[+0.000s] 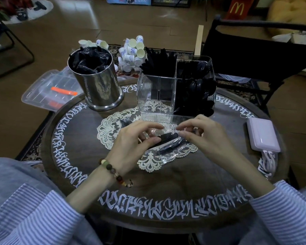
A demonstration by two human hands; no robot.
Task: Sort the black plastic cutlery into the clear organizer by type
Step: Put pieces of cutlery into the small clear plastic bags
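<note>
A clear plastic packet (168, 154) with black cutlery handles (166, 138) in it lies over the lace doily, between my two hands. My left hand (132, 144) grips the packet's left part, thumb on a black handle. My right hand (200, 135) pinches the packet's right end with thumb and fingertips. Just behind stands the clear organizer (155, 96): its front left compartment holds nothing, the back left holds black knives (159, 62), and the right side holds forks and spoons (196, 89). A steel canister (97, 87) at the back left is full of wrapped black cutlery.
The round dark table (148, 175) bears white lettering round its rim. A lilac power bank (262, 135) with cables lies at the right edge. A clear lidded box (48, 89) sits off the left edge. Small paper cups (132, 52) are heaped behind, and a black chair (254, 55) stands at the right.
</note>
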